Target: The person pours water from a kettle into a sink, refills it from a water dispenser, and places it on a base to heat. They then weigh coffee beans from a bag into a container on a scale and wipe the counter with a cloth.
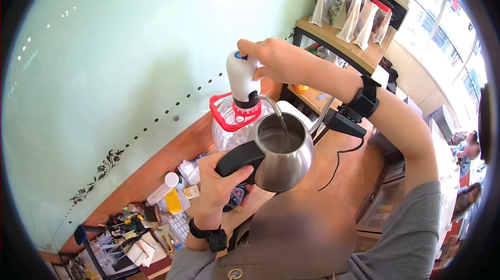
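Note:
My left hand (216, 183) is wrapped round the black handle of a steel gooseneck kettle (285, 168), which is lidless and tilted slightly. Water runs from the thin metal spout (272, 104) of a white bottle pump (241, 79) into the kettle's opening. My right hand (263, 59) grips the top of the pump, with a finger on its blue-marked button. Below the pump is a clear water bottle (225, 137) with a red carrying handle (221, 118) and red collar. The kettle hides part of the bottle.
A cluttered desk (148, 238) with a keyboard (178, 226), papers and tools lies lower left. White bags (359, 20) stand on a wooden shelf (307, 25) at upper right. A black cord (336, 168) hangs beside the kettle. People (465, 150) are at the far right.

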The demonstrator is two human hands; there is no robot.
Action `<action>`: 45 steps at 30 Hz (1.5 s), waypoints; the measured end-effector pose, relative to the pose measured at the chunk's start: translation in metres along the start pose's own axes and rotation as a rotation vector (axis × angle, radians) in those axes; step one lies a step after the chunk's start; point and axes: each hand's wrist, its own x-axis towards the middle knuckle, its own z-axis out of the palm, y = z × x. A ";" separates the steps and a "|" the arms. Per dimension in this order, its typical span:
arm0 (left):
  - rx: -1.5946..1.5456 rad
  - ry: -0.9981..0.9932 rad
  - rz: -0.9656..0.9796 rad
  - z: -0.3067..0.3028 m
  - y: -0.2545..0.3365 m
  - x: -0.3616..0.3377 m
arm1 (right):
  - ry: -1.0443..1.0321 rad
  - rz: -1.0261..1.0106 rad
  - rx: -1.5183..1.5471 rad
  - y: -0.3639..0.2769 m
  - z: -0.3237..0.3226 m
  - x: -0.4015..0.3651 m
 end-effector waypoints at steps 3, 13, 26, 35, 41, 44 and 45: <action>-0.017 -0.017 -0.023 -0.001 0.001 0.000 | -0.005 -0.002 -0.012 -0.001 -0.001 0.000; 0.001 -0.008 -0.023 -0.001 0.000 0.000 | 0.019 -0.021 -0.021 0.003 0.003 0.001; 0.079 -0.019 -0.034 -0.005 0.002 0.001 | -0.007 0.004 -0.019 0.006 0.005 0.002; 0.041 -0.013 -0.021 -0.002 -0.001 0.002 | -0.003 -0.010 -0.040 0.002 0.004 0.000; 0.119 -0.034 -0.036 -0.003 0.005 0.002 | -0.081 -0.004 -0.073 -0.011 -0.003 0.006; 0.084 0.017 -0.036 -0.002 0.002 0.001 | -0.061 -0.002 -0.154 -0.011 0.000 0.005; 0.086 0.010 -0.033 -0.003 0.000 0.001 | -0.026 -0.038 -0.172 -0.010 0.000 0.004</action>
